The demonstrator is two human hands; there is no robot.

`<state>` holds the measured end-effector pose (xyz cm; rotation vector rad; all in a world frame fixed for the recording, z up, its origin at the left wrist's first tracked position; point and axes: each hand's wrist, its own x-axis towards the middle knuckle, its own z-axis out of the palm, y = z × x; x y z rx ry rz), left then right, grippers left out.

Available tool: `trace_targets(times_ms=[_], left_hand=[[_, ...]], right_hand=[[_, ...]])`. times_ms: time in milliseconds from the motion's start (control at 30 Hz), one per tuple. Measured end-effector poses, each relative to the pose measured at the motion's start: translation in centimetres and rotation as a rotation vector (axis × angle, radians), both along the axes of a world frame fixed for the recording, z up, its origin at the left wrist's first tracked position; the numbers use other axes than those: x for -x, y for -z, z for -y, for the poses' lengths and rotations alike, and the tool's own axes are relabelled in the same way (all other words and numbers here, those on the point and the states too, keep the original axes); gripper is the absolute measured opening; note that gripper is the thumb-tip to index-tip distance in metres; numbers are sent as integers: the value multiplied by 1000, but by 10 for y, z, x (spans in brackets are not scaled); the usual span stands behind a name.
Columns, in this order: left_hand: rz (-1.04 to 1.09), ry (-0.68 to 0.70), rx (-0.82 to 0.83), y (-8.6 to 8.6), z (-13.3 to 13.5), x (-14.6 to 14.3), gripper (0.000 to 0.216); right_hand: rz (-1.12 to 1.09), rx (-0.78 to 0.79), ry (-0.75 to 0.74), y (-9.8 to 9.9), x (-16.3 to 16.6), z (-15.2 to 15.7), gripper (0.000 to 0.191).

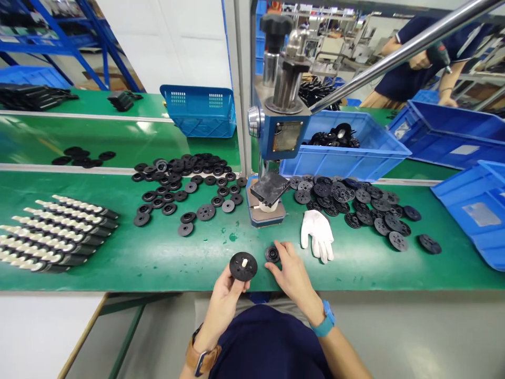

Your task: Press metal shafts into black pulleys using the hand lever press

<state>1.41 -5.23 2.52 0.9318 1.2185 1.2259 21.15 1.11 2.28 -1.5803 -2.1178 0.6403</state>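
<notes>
My left hand (226, 300) grips a large black disc (238, 269) by its edge, just above the front of the bench. A short white pin (244, 262) stands up from the disc's centre. To the right, my right hand (291, 271) has its thumb and fingers around a smaller black ringed disc (272, 254), which is on or just above the green surface. Small black discs (169, 208) are spread left of the press, and larger holed discs (344, 195) are heaped on its right. A white glove (317, 235) lies beyond my right hand.
A hand press (282, 134) with a long steel lever (394, 55) stands straight ahead. Rows of black-and-white parts (55, 234) sit at the left. Blue bins (339, 163) line the back right, one holding black parts. Across the bench a person (426, 63) holds a power drill.
</notes>
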Motion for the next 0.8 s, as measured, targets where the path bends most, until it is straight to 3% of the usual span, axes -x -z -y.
trace_targets(times_ms=[200,367,500,800], left_hand=[[-19,22,11,-2,-2,-5,51],[-68,54,-62,-6,-5,-9,48],[-68,75,-95,-8,-5,-14,35],[-75,39,-172,-11,0,-21,31]], right_hand=[[-19,-21,3,-8,-4,-4,35],[-290,-170,92,-53,-7,5,35],[-433,-172,15,-82,-5,22,35],[-482,-96,-68,-86,5,45,40]])
